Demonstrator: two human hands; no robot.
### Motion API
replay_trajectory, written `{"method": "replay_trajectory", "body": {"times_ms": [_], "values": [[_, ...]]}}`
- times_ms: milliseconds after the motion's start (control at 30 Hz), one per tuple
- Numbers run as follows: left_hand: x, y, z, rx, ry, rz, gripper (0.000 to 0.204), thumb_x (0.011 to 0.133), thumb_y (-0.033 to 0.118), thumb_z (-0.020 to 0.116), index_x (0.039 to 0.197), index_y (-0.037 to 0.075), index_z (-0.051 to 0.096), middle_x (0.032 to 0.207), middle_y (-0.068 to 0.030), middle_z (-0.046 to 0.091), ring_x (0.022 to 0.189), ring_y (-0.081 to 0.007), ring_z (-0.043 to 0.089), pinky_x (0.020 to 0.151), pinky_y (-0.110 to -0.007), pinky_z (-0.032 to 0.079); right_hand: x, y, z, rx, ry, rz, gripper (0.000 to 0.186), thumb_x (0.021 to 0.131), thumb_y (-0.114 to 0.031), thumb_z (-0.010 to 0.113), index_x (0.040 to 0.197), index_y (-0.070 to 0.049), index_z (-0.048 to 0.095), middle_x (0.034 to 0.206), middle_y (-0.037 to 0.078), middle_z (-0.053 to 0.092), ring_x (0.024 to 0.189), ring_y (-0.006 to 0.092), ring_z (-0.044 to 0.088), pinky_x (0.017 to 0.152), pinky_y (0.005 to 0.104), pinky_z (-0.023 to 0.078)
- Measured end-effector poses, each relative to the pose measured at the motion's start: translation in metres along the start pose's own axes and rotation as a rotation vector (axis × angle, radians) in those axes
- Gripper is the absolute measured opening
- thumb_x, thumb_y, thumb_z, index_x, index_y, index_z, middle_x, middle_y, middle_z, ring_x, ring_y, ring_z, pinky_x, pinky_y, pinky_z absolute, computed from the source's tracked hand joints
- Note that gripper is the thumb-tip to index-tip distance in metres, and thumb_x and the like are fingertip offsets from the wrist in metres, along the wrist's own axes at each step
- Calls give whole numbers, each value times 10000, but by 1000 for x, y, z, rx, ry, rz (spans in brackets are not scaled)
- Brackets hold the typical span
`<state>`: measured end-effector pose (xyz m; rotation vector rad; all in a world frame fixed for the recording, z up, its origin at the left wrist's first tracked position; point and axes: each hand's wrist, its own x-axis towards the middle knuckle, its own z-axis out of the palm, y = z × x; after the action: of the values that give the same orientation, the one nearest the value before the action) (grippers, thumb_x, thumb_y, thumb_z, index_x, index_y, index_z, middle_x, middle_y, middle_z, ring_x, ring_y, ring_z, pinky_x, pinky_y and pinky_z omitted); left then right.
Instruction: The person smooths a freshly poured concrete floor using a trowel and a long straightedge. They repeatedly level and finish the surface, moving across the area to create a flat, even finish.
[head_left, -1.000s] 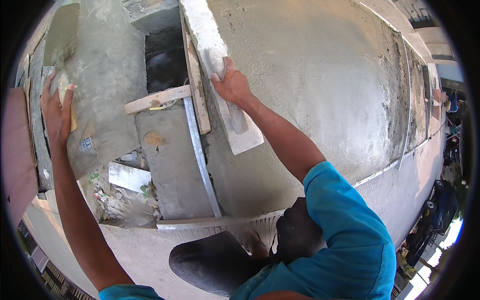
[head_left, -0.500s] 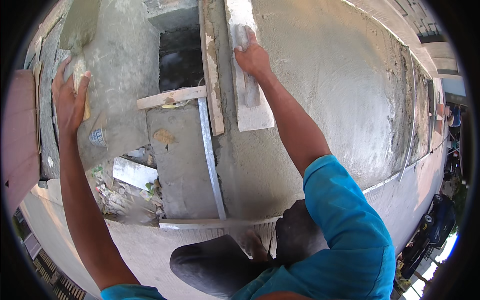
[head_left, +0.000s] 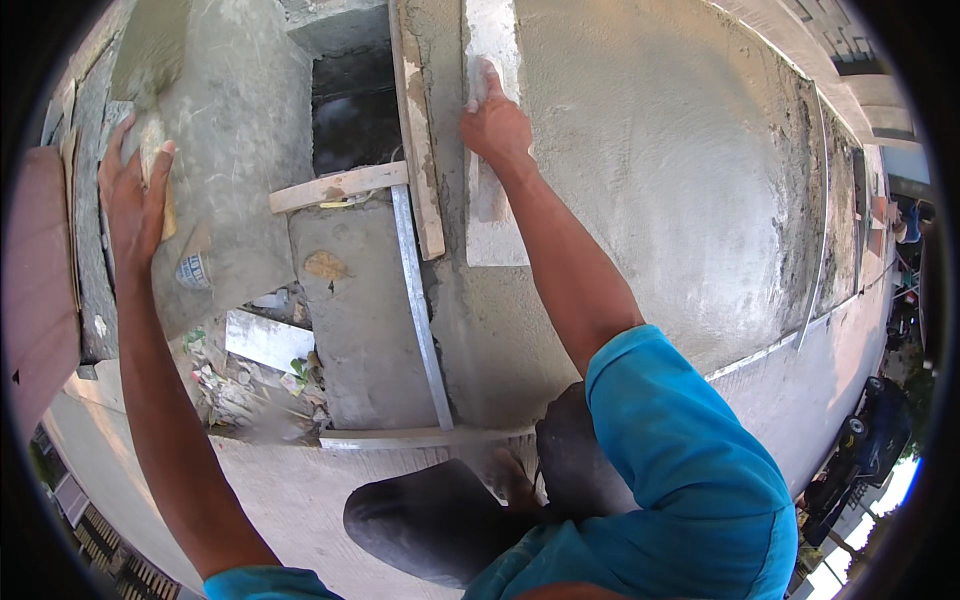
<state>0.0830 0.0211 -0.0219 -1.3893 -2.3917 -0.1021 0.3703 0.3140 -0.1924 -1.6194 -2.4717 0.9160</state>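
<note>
Clasping the float (head_left: 492,246) at twelve o'clock is the right hand (head_left: 497,130); the left hand (head_left: 132,205) spreads its grip wide at ten. Concrete (head_left: 640,200) toward three seems smoothed, edges unfinished.

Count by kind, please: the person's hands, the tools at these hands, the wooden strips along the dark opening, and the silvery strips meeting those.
Hands: 2 (left hand, right hand)
Tools: 2 (whitish float, trowel)
Wooden strips: 2 (long strip, short strip)
Silvery strips: 1 (silvery strip)
Total: 7
</note>
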Motion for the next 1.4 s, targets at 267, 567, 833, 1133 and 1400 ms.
{"method": "replay_trajectory", "body": {"times_ms": [267,567,833,1133,1400], "values": [[-2,-9,1,12,1,-8,532,996,424,558,1191,-60,661,1536,-123,401,1425,-331,325,1181,-446,240,-26,50,-2,-12,40,-47,754,949,-287,545,1586,-287,142,1045,255,687,975,422,680,866,516,530],[0,-3,-2,60,-23,-51,518,994,446,550,1209,-8,678,1543,-114,394,1426,-327,328,1184,-441,240,-23,30,-4,137,13,-124,736,935,-321,561,1572,-294,195,1068,289,687,987,484,660,925,507,518],[2,-18,7,51,-10,1,500,1006,432,544,1232,5,675,1535,-123,407,1424,-328,338,1182,-438,242,-26,-5,19,7,-98,-99,713,957,-312,519,1582,-291,176,1063,244,681,1024,386,673,889,489,535],[1,-28,2,83,-21,40,485,1010,419,544,1188,-7,694,1528,-131,417,1407,-326,375,1181,-437,244,-29,79,-33,-30,26,-10,721,949,-289,530,1579,-269,181,1024,248,693,967,414,678,857,507,534],[1,-33,12,80,-33,46,493,1019,422,524,1201,-5,689,1530,-142,407,1430,-313,345,1183,-435,241,-90,41,10,-20,-139,-119,706,963,-322,539,1568,-379,180,1095,288,639,962,465,672,857,528,545]]}}
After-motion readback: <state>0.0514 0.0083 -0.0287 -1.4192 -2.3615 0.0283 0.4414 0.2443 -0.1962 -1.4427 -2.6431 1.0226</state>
